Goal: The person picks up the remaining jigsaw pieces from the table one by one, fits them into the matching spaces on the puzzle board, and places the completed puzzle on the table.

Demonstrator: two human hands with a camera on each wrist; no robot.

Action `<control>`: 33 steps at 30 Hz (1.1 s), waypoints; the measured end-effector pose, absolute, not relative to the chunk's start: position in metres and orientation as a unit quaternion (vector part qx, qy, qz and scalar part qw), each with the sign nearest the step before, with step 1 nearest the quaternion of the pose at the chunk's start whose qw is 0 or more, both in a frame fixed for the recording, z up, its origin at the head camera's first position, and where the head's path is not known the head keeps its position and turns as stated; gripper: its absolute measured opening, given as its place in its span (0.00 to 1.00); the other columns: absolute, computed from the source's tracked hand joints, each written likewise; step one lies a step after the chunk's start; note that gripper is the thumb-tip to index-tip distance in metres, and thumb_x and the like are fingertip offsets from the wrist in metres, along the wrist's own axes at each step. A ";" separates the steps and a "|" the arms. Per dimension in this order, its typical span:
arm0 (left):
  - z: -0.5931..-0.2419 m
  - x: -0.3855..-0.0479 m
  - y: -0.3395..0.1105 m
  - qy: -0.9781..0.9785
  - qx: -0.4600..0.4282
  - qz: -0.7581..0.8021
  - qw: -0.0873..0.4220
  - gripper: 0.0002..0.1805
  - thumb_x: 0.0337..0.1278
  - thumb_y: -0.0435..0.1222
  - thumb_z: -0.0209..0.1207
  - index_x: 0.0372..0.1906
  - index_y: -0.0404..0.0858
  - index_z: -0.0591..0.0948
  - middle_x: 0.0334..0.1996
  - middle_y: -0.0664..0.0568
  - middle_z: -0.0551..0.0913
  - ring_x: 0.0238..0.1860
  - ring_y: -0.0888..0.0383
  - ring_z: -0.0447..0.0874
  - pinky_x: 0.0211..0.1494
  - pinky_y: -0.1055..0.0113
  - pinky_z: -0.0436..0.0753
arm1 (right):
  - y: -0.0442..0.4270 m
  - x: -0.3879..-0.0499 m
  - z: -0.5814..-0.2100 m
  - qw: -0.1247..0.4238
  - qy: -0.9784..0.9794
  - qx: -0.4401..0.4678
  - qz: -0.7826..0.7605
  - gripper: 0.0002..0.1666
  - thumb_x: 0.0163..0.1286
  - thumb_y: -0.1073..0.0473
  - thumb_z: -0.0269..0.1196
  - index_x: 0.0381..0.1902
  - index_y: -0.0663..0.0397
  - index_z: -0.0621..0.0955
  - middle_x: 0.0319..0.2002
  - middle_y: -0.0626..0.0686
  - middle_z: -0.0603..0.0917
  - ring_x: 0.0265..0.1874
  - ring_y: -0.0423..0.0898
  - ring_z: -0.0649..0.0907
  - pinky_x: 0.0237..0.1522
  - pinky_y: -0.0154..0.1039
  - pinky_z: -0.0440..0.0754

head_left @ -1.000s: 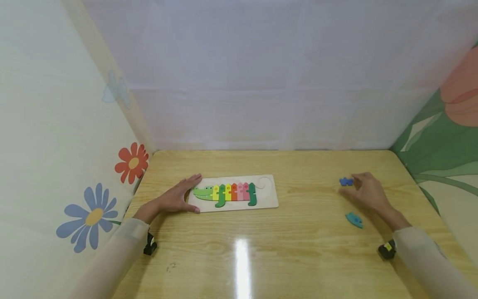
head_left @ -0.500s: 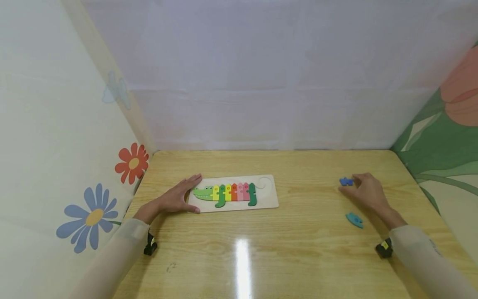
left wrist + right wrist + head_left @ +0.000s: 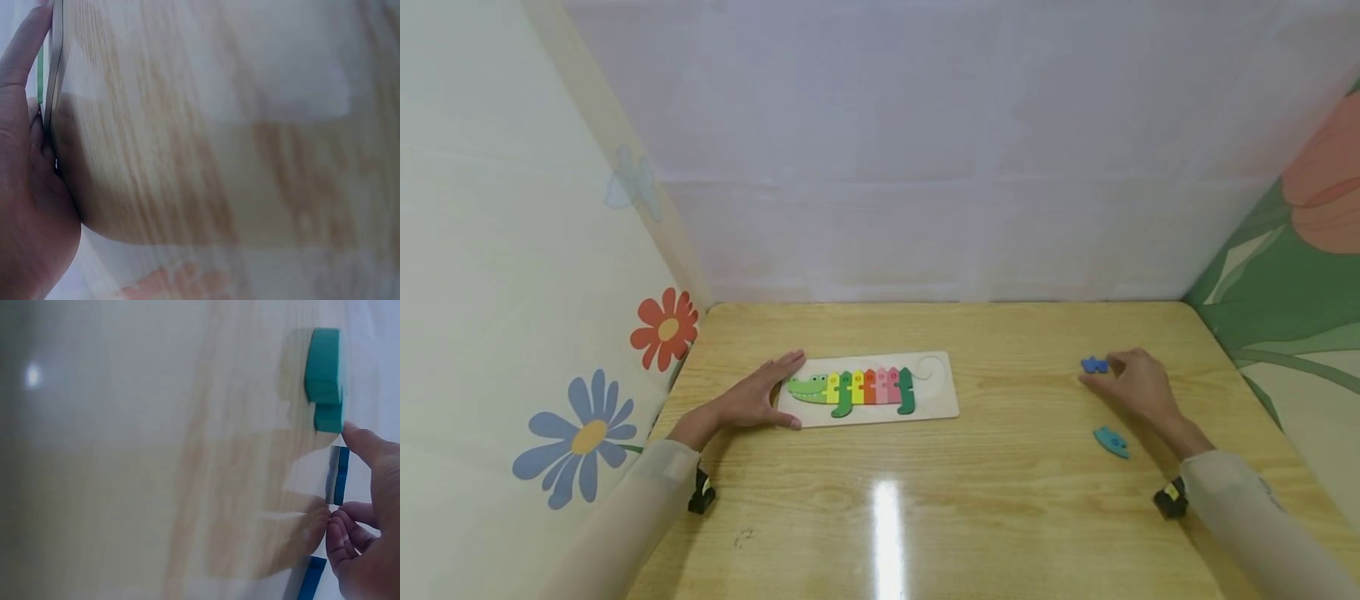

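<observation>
A crocodile puzzle board (image 3: 936, 400) lies flat on the table, with colourful pieces set from the head to a dark green leg. My left hand (image 3: 748, 396) holds its left end, thumb at the near edge and fingers at the far edge. In the left wrist view the thumb (image 3: 22, 50) lies along the board's side. Over on the right, my right hand (image 3: 1138, 387) pinches a blue puzzle piece (image 3: 1094, 365) between thumb and fingertips; the right wrist view shows this blue piece (image 3: 339, 475) too. A teal puzzle piece (image 3: 1112, 442) lies nearer me.
Past the right fingers, the right wrist view shows another dark blue piece (image 3: 311, 578), which the hand seems to hide from the head view. The wooden table (image 3: 1000, 500) meets a pale cloth wall (image 3: 880, 167) at the back and flower-printed walls at both sides.
The right wrist has shifted slightly to the left over the last second, its fingertips staying at the blue piece. My left hand and the board have not moved.
</observation>
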State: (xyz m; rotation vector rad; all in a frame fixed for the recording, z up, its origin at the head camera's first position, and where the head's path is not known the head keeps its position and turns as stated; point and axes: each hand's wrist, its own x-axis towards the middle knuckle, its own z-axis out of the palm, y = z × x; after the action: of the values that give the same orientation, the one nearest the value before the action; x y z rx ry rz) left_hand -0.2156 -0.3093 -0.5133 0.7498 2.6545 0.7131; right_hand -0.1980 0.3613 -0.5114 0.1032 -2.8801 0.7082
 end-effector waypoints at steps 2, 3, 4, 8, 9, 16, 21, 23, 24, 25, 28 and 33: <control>-0.514 -0.216 -0.310 0.921 0.261 0.248 0.145 0.68 0.50 0.61 0.77 0.87 0.39 0.51 0.87 0.45 0.47 0.86 0.41 0.41 0.85 0.38 0.43 | 0.361 -0.198 -0.511 0.088 -0.967 0.036 0.237 0.35 0.64 0.44 0.77 0.15 0.49 0.65 0.16 0.45 0.61 0.18 0.43 0.62 0.22 0.36 0.58; -0.514 -0.216 -0.310 0.921 0.262 0.248 0.145 0.68 0.50 0.61 0.77 0.87 0.39 0.52 0.87 0.45 0.47 0.86 0.41 0.41 0.85 0.38 0.43 | 0.361 -0.198 -0.511 0.089 -0.967 0.035 0.237 0.35 0.64 0.44 0.77 0.15 0.49 0.64 0.16 0.45 0.61 0.18 0.43 0.62 0.22 0.36 0.58; -0.513 -0.216 -0.309 0.921 0.262 0.249 0.145 0.68 0.50 0.61 0.77 0.87 0.39 0.52 0.87 0.45 0.47 0.86 0.42 0.42 0.86 0.38 0.43 | 0.361 -0.198 -0.511 0.089 -0.967 0.036 0.236 0.36 0.64 0.44 0.77 0.15 0.49 0.64 0.16 0.45 0.60 0.18 0.43 0.61 0.22 0.36 0.58; -0.512 -0.216 -0.309 0.921 0.262 0.248 0.144 0.68 0.50 0.60 0.77 0.86 0.38 0.52 0.87 0.44 0.47 0.86 0.41 0.42 0.86 0.38 0.43 | 0.361 -0.197 -0.509 0.084 -0.968 0.033 0.233 0.35 0.65 0.43 0.76 0.15 0.49 0.65 0.16 0.45 0.60 0.18 0.43 0.61 0.22 0.37 0.58; -0.512 -0.216 -0.309 0.922 0.261 0.248 0.145 0.68 0.50 0.60 0.77 0.86 0.38 0.52 0.87 0.44 0.47 0.86 0.41 0.42 0.86 0.38 0.43 | 0.360 -0.197 -0.508 0.081 -0.969 0.031 0.232 0.35 0.65 0.43 0.76 0.15 0.49 0.66 0.17 0.45 0.60 0.18 0.44 0.62 0.22 0.37 0.58; -0.509 -0.214 -0.308 0.921 0.260 0.250 0.146 0.67 0.50 0.60 0.77 0.86 0.37 0.52 0.87 0.43 0.47 0.86 0.41 0.43 0.86 0.38 0.43 | 0.360 -0.196 -0.507 0.077 -0.970 0.030 0.227 0.32 0.65 0.42 0.76 0.16 0.51 0.71 0.17 0.46 0.63 0.19 0.45 0.65 0.23 0.38 0.59; -0.510 -0.214 -0.309 0.921 0.266 0.247 0.139 0.67 0.50 0.60 0.77 0.86 0.37 0.52 0.87 0.42 0.48 0.86 0.40 0.43 0.86 0.38 0.44 | 0.360 -0.196 -0.508 0.086 -0.970 0.032 0.226 0.33 0.66 0.43 0.76 0.16 0.50 0.69 0.17 0.45 0.62 0.19 0.44 0.64 0.23 0.37 0.58; -0.510 -0.214 -0.309 0.921 0.268 0.246 0.137 0.67 0.50 0.60 0.77 0.86 0.37 0.52 0.87 0.41 0.48 0.86 0.40 0.44 0.86 0.38 0.44 | 0.359 -0.196 -0.508 0.083 -0.970 0.030 0.227 0.33 0.66 0.43 0.76 0.15 0.49 0.68 0.17 0.45 0.62 0.19 0.44 0.64 0.23 0.37 0.58; -0.510 -0.214 -0.309 0.921 0.268 0.246 0.136 0.67 0.50 0.61 0.77 0.86 0.37 0.52 0.87 0.41 0.48 0.86 0.40 0.44 0.85 0.38 0.44 | 0.359 -0.196 -0.508 0.081 -0.970 0.029 0.228 0.33 0.67 0.44 0.75 0.15 0.50 0.69 0.17 0.46 0.62 0.19 0.44 0.64 0.23 0.37 0.59; -0.511 -0.214 -0.309 0.922 0.267 0.244 0.137 0.67 0.50 0.61 0.77 0.86 0.37 0.52 0.87 0.42 0.48 0.86 0.41 0.44 0.86 0.39 0.44 | 0.359 -0.196 -0.508 0.080 -0.970 0.028 0.228 0.31 0.67 0.44 0.75 0.16 0.52 0.71 0.17 0.47 0.65 0.19 0.45 0.65 0.23 0.38 0.60; -0.511 -0.215 -0.309 0.922 0.269 0.244 0.137 0.67 0.50 0.61 0.77 0.86 0.37 0.52 0.87 0.43 0.47 0.86 0.41 0.44 0.86 0.39 0.44 | 0.359 -0.196 -0.507 0.074 -0.971 0.024 0.227 0.27 0.67 0.44 0.75 0.25 0.63 0.83 0.22 0.55 0.76 0.23 0.49 0.73 0.26 0.42 0.71; -0.510 -0.214 -0.309 0.920 0.271 0.247 0.136 0.67 0.50 0.60 0.77 0.86 0.37 0.52 0.87 0.41 0.47 0.86 0.40 0.44 0.85 0.37 0.43 | 0.358 -0.197 -0.507 0.059 -0.972 0.015 0.226 0.35 0.68 0.45 0.74 0.50 0.77 0.86 0.41 0.71 0.86 0.36 0.58 0.82 0.43 0.62 0.84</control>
State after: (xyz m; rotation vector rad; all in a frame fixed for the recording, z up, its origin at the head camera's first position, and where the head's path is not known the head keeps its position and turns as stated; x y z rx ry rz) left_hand -0.2143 -0.3091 -0.5104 0.7859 2.6654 0.7150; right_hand -0.1973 0.3578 -0.5067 0.0463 -2.9450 0.6834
